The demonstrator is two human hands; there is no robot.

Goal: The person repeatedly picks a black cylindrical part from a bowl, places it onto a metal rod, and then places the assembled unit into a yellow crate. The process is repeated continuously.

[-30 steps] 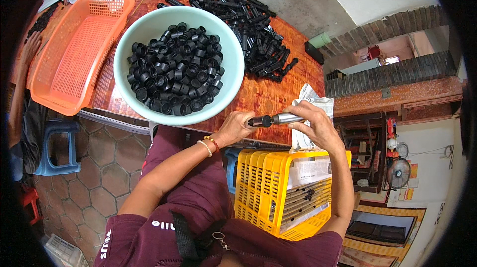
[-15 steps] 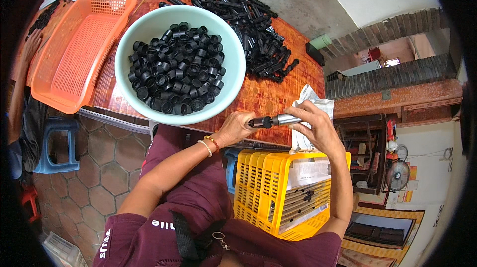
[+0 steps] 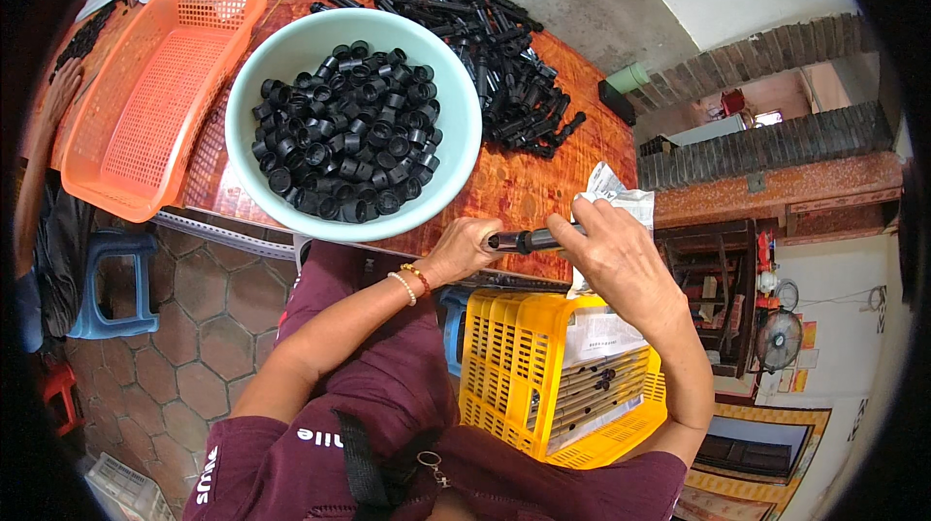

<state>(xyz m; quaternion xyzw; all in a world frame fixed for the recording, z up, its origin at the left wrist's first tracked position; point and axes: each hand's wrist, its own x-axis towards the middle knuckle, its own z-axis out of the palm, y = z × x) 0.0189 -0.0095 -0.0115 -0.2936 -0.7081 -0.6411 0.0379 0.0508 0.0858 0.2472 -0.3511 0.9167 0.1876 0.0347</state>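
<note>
Over the near edge of the table, my left hand is closed round one end of a dark, shiny tube with a black collar. My right hand has its fingers curled over the tube's other end, which they mostly hide. The tube lies nearly level between both hands. Just beyond my left hand stands a pale green basin, holding many short black caps. A crumpled newspaper sheet lies behind my right hand.
Many long black tubular parts are heaped at the table's back. An orange plastic basket stands left of the basin. Below my right forearm is a yellow crate with long rods and newspaper. Another person's hand shows at far left, near a blue stool.
My right hand has turned over the tube and its wrist has shifted right and lower. The silvery section seen earlier between the hands is now covered. My left hand keeps its hold.
</note>
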